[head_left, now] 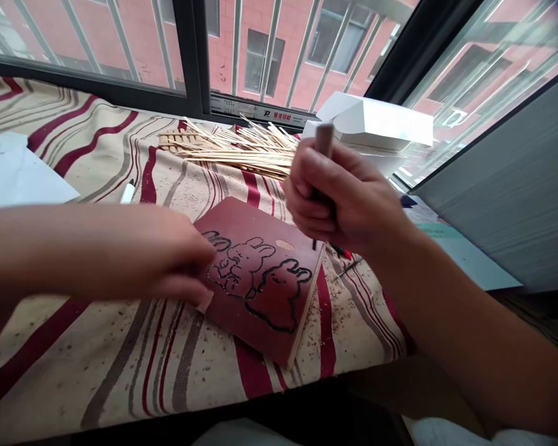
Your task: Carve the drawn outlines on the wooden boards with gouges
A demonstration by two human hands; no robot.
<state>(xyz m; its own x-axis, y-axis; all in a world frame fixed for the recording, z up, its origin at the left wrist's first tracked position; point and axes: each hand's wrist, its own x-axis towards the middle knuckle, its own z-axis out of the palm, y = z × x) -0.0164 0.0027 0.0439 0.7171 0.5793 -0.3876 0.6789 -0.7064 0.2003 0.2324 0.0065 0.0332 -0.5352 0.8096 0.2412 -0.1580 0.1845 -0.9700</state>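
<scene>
A reddish-brown wooden board (pixel 270 248) lies at a slant on the striped cloth, with black cartoon rabbit outlines cut or drawn on it and a pale bare patch near its upper right. My left hand (pixel 167 254), slightly blurred, grips the board's left edge, its thumb at the lower side and its fingers over part of the drawing. In a fist, my right hand (pixel 325 192) holds a carving tool (pixel 324 139) upright by its brown handle. The dark, thin tip shows below the fist near the board's right corner; I cannot tell whether it touches the wood.
Wood crumbs lie scattered over the striped tablecloth (pixel 121 359). Behind the board are a pile of thin wooden sticks (pixel 242 148) and a white box (pixel 376 121) by the window. A white marker (pixel 128 192) and white paper (pixel 18 170) lie at left. The table's front edge is close.
</scene>
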